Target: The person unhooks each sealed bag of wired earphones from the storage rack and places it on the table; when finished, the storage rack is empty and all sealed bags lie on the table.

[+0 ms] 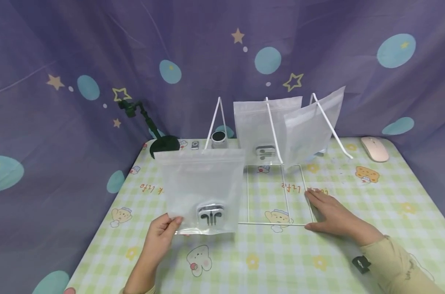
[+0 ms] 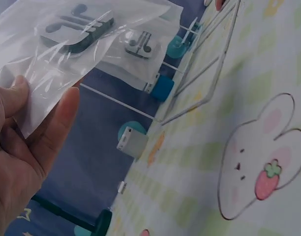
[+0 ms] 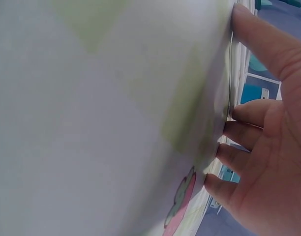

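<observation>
My left hand [image 1: 157, 239] pinches the lower left corner of a frosted zip bag [image 1: 200, 177], holding it upright in front of the rack's left end. Earphones in a clear case [image 1: 211, 215] show through its lower part; the left wrist view shows thumb and fingers on the corner of the plastic. A white wire rack [image 1: 270, 223] has slanted uprights at the back. Two more frosted bags [image 1: 253, 124] [image 1: 307, 126] stand between these, one with earphones visible inside. With fingers spread, my right hand [image 1: 330, 212] rests on the tablecloth, touching the rack's right side wire.
A pink mouse [image 1: 375, 149] lies at the back right. At the back left are a dark stand [image 1: 165, 145], a small silver device [image 1: 195, 145] and a white cylinder [image 1: 218, 139]. A black tag [image 1: 361, 264] lies by the right sleeve. A purple curtain [image 1: 207, 36] hangs behind.
</observation>
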The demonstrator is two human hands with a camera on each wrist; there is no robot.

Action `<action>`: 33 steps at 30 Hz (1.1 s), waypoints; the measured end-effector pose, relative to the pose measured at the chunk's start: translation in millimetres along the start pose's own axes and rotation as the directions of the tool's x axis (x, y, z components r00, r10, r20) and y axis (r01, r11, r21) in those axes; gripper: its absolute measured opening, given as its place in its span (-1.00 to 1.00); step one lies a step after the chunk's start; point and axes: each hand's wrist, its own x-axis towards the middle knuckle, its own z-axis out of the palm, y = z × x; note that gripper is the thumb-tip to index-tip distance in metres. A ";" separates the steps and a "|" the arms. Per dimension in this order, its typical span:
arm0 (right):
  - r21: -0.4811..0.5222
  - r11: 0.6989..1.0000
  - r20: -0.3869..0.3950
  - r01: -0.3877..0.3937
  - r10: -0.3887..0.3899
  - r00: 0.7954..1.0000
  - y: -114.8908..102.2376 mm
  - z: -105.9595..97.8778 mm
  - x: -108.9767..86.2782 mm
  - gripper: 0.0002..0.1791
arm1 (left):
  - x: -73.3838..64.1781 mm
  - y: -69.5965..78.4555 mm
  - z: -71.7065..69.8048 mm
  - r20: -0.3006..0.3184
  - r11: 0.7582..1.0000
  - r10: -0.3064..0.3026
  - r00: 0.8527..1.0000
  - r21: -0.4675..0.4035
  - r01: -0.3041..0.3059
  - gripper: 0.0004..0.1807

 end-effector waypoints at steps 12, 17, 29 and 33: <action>0.009 1.000 0.017 -0.012 0.011 1.000 2.5 3.0 -1.0 0.14 | -0.3 -3.5 -29.7 -0.075 0.959 0.036 0.996 -0.278 -0.056 -0.71; -0.005 1.000 0.000 0.006 -0.006 1.000 2.0 2.5 -1.1 0.13 | 2.2 -16.6 -48.8 -0.193 0.937 -0.209 0.959 -0.319 0.140 -0.78; 0.019 1.000 -0.002 0.017 -0.017 1.000 4.4 -2.4 -3.6 0.12 | 37.8 -69.1 -31.1 -0.042 0.731 -0.678 0.734 0.059 0.679 -0.61; 0.033 0.999 0.003 0.019 -0.019 1.000 4.3 0.7 -1.5 0.12 | 45.0 -76.9 -24.5 -0.040 0.719 -0.686 0.727 0.120 0.685 -0.63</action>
